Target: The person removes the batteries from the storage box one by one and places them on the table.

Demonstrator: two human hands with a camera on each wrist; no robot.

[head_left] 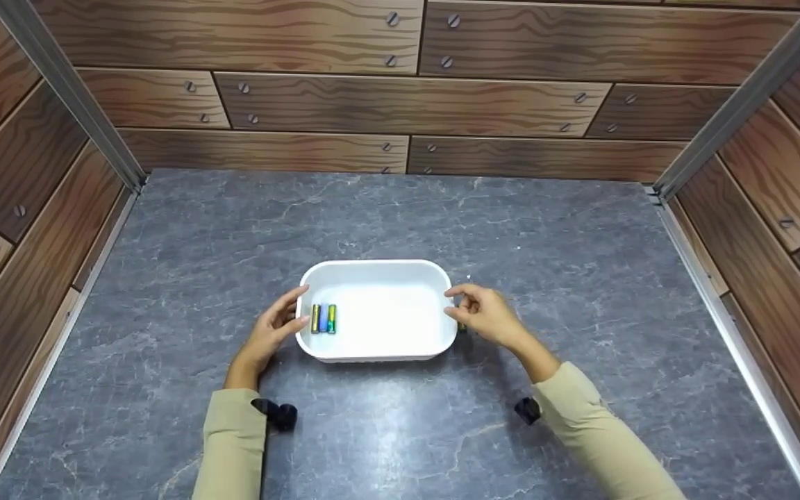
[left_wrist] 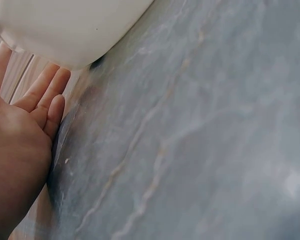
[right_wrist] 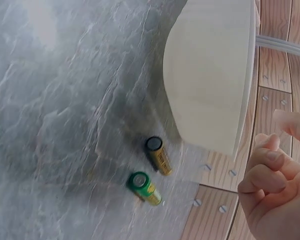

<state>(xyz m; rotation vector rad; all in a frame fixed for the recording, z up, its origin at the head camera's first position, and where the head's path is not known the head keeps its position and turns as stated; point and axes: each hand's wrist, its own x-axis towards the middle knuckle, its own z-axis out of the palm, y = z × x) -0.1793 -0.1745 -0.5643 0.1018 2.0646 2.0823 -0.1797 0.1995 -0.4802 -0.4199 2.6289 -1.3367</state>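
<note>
A white rectangular tub (head_left: 386, 326) with rounded corners stands between the hands. At its left end three batteries lie side by side: a gold one (head_left: 315, 319), a blue one (head_left: 323, 321) and a green one (head_left: 332, 319). My left hand (head_left: 268, 337) is at the left rim, thumb and index fingertips right over the edge; the left wrist view shows its other fingers fairly straight beside the tub. My right hand (head_left: 487, 316) has its thumb and index fingertips close to the right rim, other fingers loosely curled and holding nothing. Near it, a black-and-gold battery (right_wrist: 162, 162) and a green battery (right_wrist: 149, 192) lie on the table.
The grey marbled tabletop (head_left: 386, 215) extends around the tub. Wood-patterned panels (head_left: 317, 101) enclose the back and both sides, with metal posts (head_left: 70, 97) at the corners. Black wrist devices (head_left: 282, 415) hang near both sleeves.
</note>
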